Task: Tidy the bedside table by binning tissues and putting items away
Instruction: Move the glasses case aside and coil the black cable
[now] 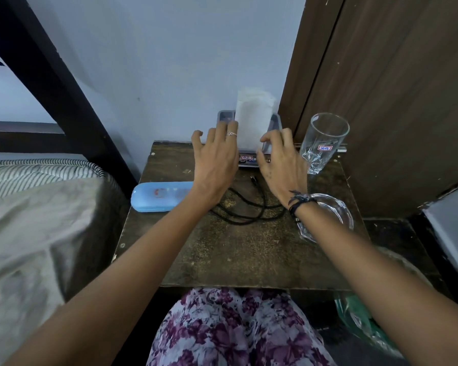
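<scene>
A grey-blue tissue box (224, 116) stands at the back of the dark wooden bedside table (236, 257), against the wall. A white tissue (253, 120) sticks up out of it. My left hand (214, 159) lies with spread fingers on the box's left side, beside the tissue. My right hand (280, 165) curls around the box's right front corner, its thumb and fingers closed on the edge. A light blue glasses case (159, 197) lies on the table's left edge. A black cable (245, 216) is looped under my wrists.
A tall empty glass (324, 140) stands at the back right, and a clear glass ashtray (337, 213) sits under my right wrist. A bin with a green bag (361, 319) is at the table's lower right. The bed (24, 220) borders the left, a brown door (394, 101) the right.
</scene>
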Demonstrator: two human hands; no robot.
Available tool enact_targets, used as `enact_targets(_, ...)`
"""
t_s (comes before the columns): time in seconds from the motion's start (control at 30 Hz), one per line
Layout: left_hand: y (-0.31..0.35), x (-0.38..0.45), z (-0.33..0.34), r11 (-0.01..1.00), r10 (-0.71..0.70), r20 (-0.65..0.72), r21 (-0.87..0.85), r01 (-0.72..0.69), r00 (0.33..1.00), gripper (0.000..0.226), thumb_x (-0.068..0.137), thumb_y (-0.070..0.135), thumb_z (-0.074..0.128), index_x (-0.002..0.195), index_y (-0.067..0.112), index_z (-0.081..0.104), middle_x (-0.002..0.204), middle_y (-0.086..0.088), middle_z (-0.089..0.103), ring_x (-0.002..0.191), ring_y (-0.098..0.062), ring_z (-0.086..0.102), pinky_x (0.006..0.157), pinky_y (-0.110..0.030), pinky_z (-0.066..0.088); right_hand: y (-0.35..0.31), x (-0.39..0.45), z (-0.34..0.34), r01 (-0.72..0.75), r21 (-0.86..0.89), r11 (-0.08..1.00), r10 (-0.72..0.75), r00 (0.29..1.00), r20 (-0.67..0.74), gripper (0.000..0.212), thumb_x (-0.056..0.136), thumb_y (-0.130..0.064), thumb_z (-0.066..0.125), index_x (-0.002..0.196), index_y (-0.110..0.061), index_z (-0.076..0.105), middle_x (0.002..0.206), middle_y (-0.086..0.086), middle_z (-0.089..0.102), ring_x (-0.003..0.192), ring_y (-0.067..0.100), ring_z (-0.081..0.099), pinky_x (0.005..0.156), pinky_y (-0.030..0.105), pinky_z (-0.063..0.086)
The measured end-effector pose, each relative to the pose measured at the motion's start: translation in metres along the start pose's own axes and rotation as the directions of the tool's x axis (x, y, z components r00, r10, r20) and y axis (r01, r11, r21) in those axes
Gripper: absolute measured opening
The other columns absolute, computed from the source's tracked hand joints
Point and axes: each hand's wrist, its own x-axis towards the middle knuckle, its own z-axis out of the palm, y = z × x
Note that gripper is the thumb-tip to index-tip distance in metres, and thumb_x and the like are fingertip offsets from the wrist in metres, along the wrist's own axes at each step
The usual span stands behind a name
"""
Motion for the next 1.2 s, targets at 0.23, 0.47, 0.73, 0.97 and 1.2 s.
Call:
enact_targets(0.23, 0.019, -0.053, -0.018, 0.992, 0.071, 0.131, -0.116, -0.056, 0.989, 0.033, 0.090, 0.012, 0.038, 0.120, 0.015, 0.053, 0.112, -0.002, 0.062, 0.103, -0.024, 0.055, 0.092, -0.037, 0.024, -0.022, -0.037, -0.014, 0.034, 0.086, 0.996, -0.046, 0.989, 0.141, 0.021, 0.088, -0.018, 0.056, 0.108, -0.012, 0.056, 0.106, 0.006, 0.056, 0.099, 0.024, 0.057, 0.073, 0.036, 0.048)
enact_targets(0.47, 0.021, -0.119, -0.019, 0.946, 0.111, 0.342, -0.325, 0.007, 0.933, 0.052, 0.088, 0.003, 0.042, 0.139, 0.004, 0.032, 0.135, -0.013, 0.046, 0.126, -0.028, 0.042, 0.099, -0.034, 0.036, -0.030, -0.085, -0.025, 0.058, 0.032, 0.998, -0.065, 0.937, 0.343, 0.035, 0.088, -0.014, 0.051, 0.123, -0.014, 0.052, 0.121, 0.003, 0.056, 0.110, 0.024, 0.051, 0.088, 0.036, 0.045)
enact_targets(0.73, 0.016, -0.134, -0.010, 0.978, 0.093, 0.424, -0.211, -0.001, 0.901, 0.044, 0.095, 0.011, 0.038, 0.138, 0.009, 0.035, 0.143, -0.008, 0.041, 0.133, -0.024, 0.037, 0.106, -0.035, 0.035, -0.030, -0.099, -0.029, 0.074, -0.120, 0.990, 0.007, 0.824, 0.566, 0.047, 0.086, -0.001, 0.046, 0.131, -0.010, 0.047, 0.139, 0.006, 0.044, 0.125, 0.026, 0.042, 0.100, 0.038, 0.041)
enact_targets(0.97, 0.020, -0.149, -0.023, 0.973, 0.045, 0.407, -0.227, 0.053, 0.913, 0.031, 0.096, 0.012, 0.037, 0.126, 0.009, 0.046, 0.128, -0.007, 0.050, 0.121, -0.025, 0.046, 0.092, -0.037, 0.042, -0.033, -0.122, -0.035, -0.017, -0.045, 0.999, 0.036, 0.884, 0.467, 0.024, 0.092, -0.003, 0.046, 0.112, -0.010, 0.057, 0.116, 0.004, 0.054, 0.112, 0.021, 0.054, 0.085, 0.037, 0.050)
enact_targets(1.2, 0.026, -0.168, -0.037, 0.925, -0.036, 0.382, -0.336, 0.175, 0.924, 0.036, 0.094, 0.007, 0.037, 0.128, 0.008, 0.047, 0.138, -0.008, 0.043, 0.130, -0.023, 0.037, 0.105, -0.036, 0.036, -0.040, -0.147, -0.041, -0.147, 0.048, 0.988, 0.117, 0.913, 0.390, 0.018, 0.093, -0.012, 0.050, 0.106, -0.014, 0.062, 0.109, 0.000, 0.058, 0.104, 0.017, 0.056, 0.080, 0.031, 0.048)
